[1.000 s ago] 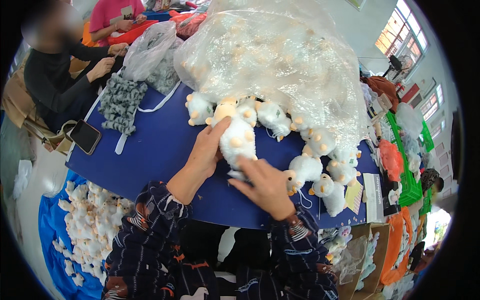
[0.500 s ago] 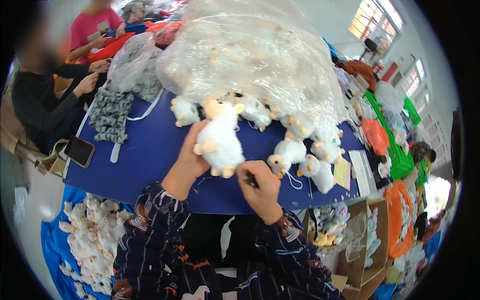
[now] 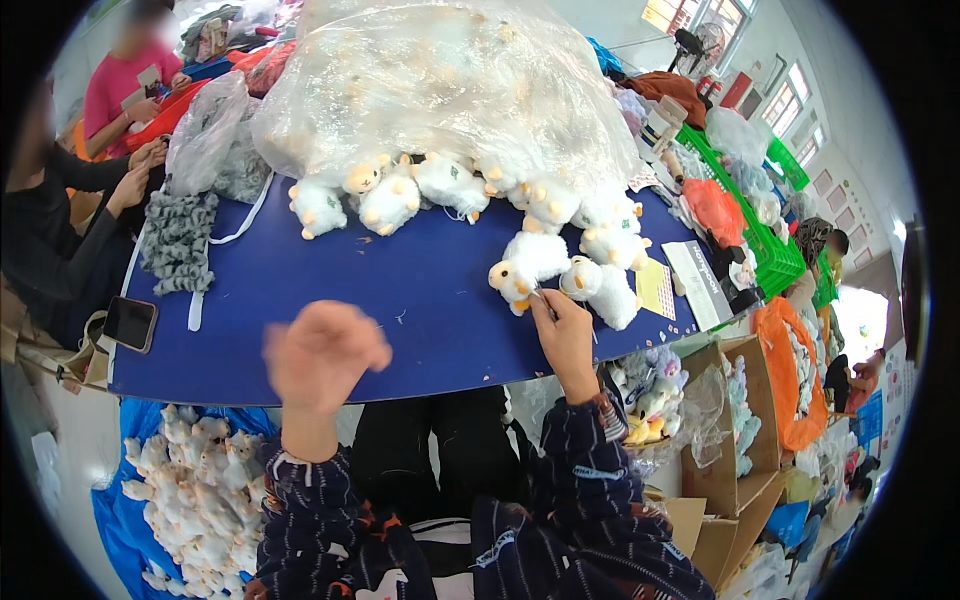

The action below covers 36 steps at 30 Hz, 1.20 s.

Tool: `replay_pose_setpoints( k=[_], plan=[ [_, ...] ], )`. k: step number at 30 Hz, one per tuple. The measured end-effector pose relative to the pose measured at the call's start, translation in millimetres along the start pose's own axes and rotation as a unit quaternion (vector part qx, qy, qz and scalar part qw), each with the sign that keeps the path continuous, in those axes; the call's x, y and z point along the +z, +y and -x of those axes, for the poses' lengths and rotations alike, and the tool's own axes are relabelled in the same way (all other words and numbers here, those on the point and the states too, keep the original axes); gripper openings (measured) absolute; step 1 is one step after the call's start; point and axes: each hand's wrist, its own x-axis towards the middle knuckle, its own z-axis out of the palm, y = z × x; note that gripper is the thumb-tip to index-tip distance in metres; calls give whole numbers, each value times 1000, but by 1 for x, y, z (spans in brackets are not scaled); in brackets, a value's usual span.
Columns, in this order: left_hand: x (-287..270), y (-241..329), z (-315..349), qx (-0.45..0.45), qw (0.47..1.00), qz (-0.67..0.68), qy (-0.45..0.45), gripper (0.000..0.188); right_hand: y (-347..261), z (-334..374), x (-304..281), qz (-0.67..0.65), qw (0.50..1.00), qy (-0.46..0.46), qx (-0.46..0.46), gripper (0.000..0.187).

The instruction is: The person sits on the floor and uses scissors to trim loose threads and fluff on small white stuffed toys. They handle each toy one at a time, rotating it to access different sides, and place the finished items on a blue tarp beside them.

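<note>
My left hand (image 3: 325,358) is raised over the near edge of the blue table. No object shows in it, and motion blur smears its fingers. Further right, my right hand (image 3: 566,340) is closed with thumb and fingertips together around a small, thin metal tool (image 3: 547,304), mostly hidden by the fingers. Its tip is beside a white plush sheep (image 3: 535,258) that lies tilted with its tan face toward me. A second plush sheep (image 3: 612,298) lies just right of it. Another plush sheep (image 3: 390,207) rests among several in front of the plastic bag.
A large clear bag (image 3: 440,90) of plush toys covers the far side of the blue table (image 3: 270,330). Grey plush pieces (image 3: 180,240) and a phone (image 3: 130,324) lie at left. Co-workers sit beyond. White plush toys (image 3: 200,490) fill a blue sack below left; cardboard boxes (image 3: 740,470) stand right.
My left hand has let go of the plush sheep, which now appears to lie by the bag, and has drawn back. My right hand has moved right, beside another plush sheep. The view has shifted.
</note>
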Motion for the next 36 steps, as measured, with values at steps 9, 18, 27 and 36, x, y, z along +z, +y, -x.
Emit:
replay_pose_setpoints(
  k=[9, 18, 27, 36],
  plan=[
    [33, -39, -4, -81, 694, -716, -4, 74, -43, 30, -46, -344, 927, -146, 27, 16],
    [59, -71, 29, -245, 901, -355, 53, 71, -23, 61, -4, -469, 860, -170, 106, 22],
    [59, -75, 35, -24, 581, -806, 115, 52, -49, 73, -31, -25, 990, 17, -135, 35],
    [61, -83, 30, -15, 556, -825, 102, 52, -51, 78, -15, 71, 955, 65, -281, 42]
  ],
)
